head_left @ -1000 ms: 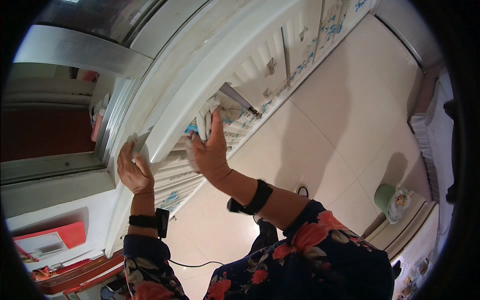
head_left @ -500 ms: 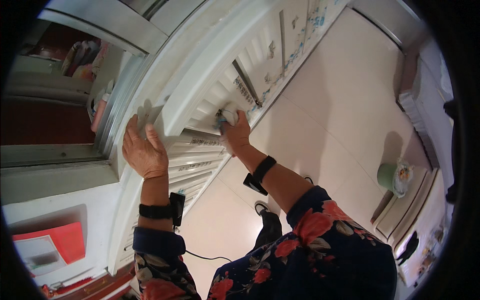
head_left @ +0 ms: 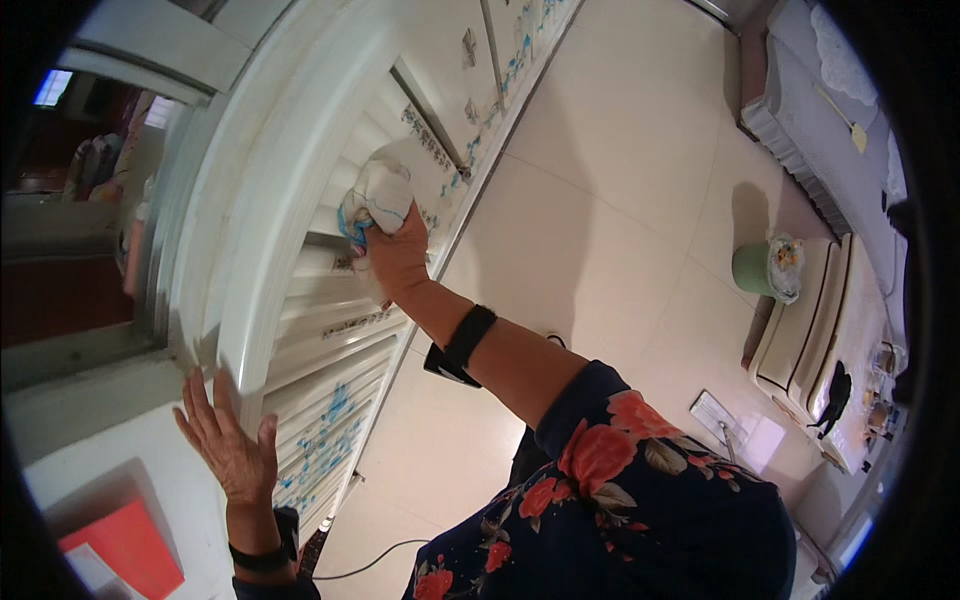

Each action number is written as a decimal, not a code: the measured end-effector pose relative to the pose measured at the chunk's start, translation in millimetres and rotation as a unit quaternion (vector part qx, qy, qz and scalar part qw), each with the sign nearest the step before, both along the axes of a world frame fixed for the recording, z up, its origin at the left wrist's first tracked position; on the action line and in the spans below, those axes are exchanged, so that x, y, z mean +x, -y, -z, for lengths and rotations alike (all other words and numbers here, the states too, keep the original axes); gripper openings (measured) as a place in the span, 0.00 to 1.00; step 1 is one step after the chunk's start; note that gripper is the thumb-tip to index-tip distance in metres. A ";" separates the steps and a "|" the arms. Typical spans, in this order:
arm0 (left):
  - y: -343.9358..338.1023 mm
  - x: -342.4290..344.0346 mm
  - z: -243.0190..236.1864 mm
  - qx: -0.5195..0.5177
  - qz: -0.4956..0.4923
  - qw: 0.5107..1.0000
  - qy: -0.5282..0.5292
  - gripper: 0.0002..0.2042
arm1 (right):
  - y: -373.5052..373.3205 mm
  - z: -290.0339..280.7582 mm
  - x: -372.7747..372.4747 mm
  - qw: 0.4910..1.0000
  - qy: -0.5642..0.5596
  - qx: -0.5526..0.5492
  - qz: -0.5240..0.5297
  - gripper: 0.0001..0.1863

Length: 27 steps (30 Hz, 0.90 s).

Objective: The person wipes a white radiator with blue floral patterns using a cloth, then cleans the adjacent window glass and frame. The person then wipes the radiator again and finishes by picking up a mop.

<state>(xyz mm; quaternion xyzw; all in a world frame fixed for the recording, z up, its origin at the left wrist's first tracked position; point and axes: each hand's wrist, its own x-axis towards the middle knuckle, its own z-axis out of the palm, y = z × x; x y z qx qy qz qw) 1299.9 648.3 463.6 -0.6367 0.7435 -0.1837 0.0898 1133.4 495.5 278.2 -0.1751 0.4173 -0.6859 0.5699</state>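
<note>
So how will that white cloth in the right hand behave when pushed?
The white cloth is probably floppy, since it bunches into soft folds in the right hand. Being wadded up, it seems likelier to squash than roll. Its blue-edged folds might catch on the ridges of the slatted panel.

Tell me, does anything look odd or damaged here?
Nothing looks clearly damaged. A loose dark cable near the picture's lower edge looks a little untidy against the floor. The right hand holds a bunched white cloth by the slatted panel.
</note>
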 end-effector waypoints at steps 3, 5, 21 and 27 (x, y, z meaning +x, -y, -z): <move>1.4 13.9 17.1 -0.016 0.046 0.999 0.016 0.30 | 12.3 47.7 -8.1 0.994 -0.086 0.064 0.011 0.27; 3.7 20.9 24.2 -0.038 0.056 0.997 0.039 0.27 | 23.0 83.9 -11.9 0.985 -0.131 0.112 0.022 0.26; -21.4 32.3 25.0 -0.038 0.006 0.999 0.018 0.36 | 46.4 259.9 -27.3 0.874 -0.274 0.398 -0.056 0.19; -26.0 39.5 21.8 -0.004 -0.052 0.998 -0.039 0.38 | 39.8 266.2 -26.8 0.898 -0.274 0.342 -0.051 0.22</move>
